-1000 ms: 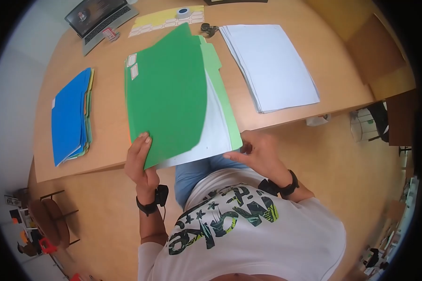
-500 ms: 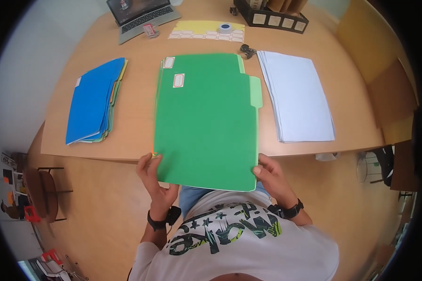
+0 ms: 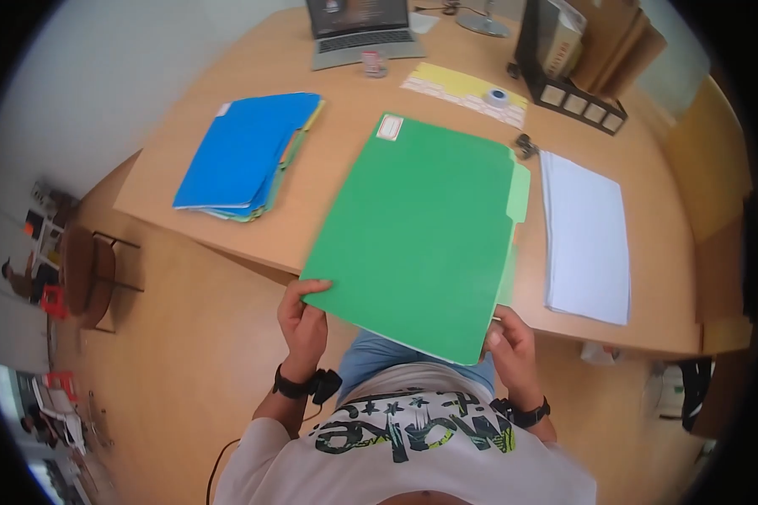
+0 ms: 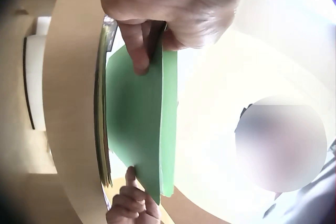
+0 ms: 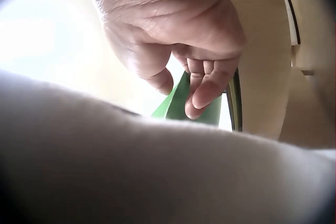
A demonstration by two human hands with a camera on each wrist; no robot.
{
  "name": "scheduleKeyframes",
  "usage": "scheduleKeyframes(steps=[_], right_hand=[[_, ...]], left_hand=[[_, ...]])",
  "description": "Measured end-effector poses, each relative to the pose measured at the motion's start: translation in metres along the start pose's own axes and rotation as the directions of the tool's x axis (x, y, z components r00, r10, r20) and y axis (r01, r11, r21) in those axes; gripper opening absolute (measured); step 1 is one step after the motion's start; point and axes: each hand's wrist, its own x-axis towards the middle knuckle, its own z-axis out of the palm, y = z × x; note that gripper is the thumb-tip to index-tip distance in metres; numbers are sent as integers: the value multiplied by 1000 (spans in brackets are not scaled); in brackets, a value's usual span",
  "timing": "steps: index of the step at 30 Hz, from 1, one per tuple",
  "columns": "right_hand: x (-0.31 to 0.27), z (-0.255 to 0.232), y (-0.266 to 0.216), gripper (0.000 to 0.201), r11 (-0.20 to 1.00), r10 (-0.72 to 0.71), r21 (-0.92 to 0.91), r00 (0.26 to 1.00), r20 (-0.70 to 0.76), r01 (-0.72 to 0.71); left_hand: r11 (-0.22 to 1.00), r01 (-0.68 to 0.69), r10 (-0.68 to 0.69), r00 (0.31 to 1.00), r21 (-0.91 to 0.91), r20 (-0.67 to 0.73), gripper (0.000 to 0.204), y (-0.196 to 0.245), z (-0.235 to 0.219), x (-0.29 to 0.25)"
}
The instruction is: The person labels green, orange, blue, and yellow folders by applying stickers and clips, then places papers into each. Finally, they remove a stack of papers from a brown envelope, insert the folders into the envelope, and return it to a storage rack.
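A green file folder (image 3: 421, 227) with a red-bordered white label at its upper left is held up over the table's front edge, tilted. My left hand (image 3: 301, 324) pinches its lower left corner; in the left wrist view fingers (image 4: 139, 58) press one face, the thumb on the other side. My right hand (image 3: 511, 345) holds the lower right edge, its thumb in front. In the right wrist view the right hand's curled fingers (image 5: 205, 95) lie against the green sheet, partly cut off by a pale sleeve or shirt. A lighter green tab (image 3: 518, 192) sticks out at the right.
A pile of blue-topped folders (image 3: 248, 151) lies at the left, a stack of white paper (image 3: 588, 240) at the right. Behind are a laptop (image 3: 364, 40), a yellow label sheet (image 3: 451, 84), a tape roll (image 3: 497, 98), a black clip (image 3: 525, 146) and a black organizer (image 3: 581, 103).
The folder's front cover, lifted earlier with white paper showing inside, now lies flat. My left hand has moved onto the lower left corner; the head view has shifted and turned.
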Motion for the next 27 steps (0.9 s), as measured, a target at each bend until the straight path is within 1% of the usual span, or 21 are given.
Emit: scheduleKeyframes(steps=[1,3,4,6,8,10,11,13,14,16,17,18,19,20,23,26,27], right_hand=[[3,-2,1,43,999,-31,-25,999,29,32],[7,-1,-1,44,997,-54,-55,998,26,55],[8,-1,-2,45,995,-66,-72,998,14,66],[9,-2,-4,44,991,-88,-99,996,14,88],[9,-5,-4,43,987,-107,-122,994,17,108],[6,-7,-6,39,976,-131,-180,991,-18,125],[6,-7,-7,37,969,-146,-208,989,-35,135],[5,-12,-6,32,923,-242,-332,965,-103,196],[4,-16,-5,30,893,-290,-393,948,-132,218],[5,-23,-3,25,855,-339,-467,925,-173,226],[6,-26,-3,23,833,-365,-504,911,-189,229],[8,-29,-2,22,843,-363,-487,909,-205,227],[9,-31,-2,21,854,-360,-470,907,-220,225],[10,-32,-2,20,864,-356,-452,904,-237,222],[14,-30,0,19,890,-330,-402,911,-246,214],[16,-26,-4,17,843,-324,-509,921,-217,176],[17,-24,-5,17,829,-322,-534,923,-212,167]], left_hand=[[999,-45,45,999,-13,-12,16,2,-6,9],[993,-112,111,993,-43,-41,19,10,-19,30],[989,-133,129,990,-60,-58,22,17,-30,42],[972,-230,223,968,-55,-113,22,26,-57,78],[971,-237,228,946,-11,-230,24,36,-96,118],[981,-194,188,959,-7,-215,24,52,-133,153],[989,-147,146,961,13,-233,25,57,-154,169],[997,-50,62,960,51,-272,27,57,-197,196],[987,19,21,970,160,-241,27,58,-216,205],[916,145,-73,977,375,-199,28,55,-253,218],[797,68,-2,994,600,-110,31,49,-263,223],[798,202,-104,974,568,-200,31,45,-274,228],[785,332,-206,936,523,-285,31,49,-269,230],[758,456,-307,880,467,-362,31,54,-265,231],[643,495,-340,868,585,-361,34,64,-257,233],[458,497,-243,868,737,-434,38,67,-240,228],[443,429,-183,903,787,-389,39,62,-247,228]])
